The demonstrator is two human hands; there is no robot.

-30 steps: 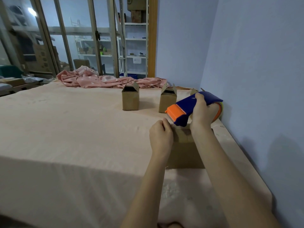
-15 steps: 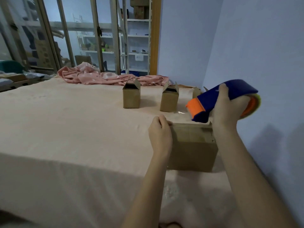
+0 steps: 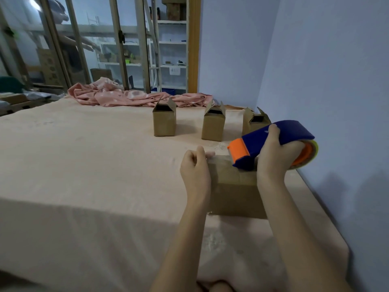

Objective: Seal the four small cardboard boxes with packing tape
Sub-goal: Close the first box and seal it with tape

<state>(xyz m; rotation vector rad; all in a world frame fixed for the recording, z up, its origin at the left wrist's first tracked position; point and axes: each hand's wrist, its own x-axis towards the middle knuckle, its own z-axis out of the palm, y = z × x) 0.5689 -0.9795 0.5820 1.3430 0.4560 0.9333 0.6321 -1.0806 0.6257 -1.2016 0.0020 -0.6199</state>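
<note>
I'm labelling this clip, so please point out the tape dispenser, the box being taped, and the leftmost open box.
tape dispenser (image 3: 259, 142), head view, on its blue body.
box being taped (image 3: 235, 194), head view, on its front face.
leftmost open box (image 3: 164, 124), head view, on its front face.

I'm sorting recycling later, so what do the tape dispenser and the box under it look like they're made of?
Tape dispenser: apparently hard plastic, smooth blue body with an orange front piece, faintly glossy. Near box: plain brown cardboard, matte, with sharp folded edges. A shiny clear strip across its top looks like tape.
</note>
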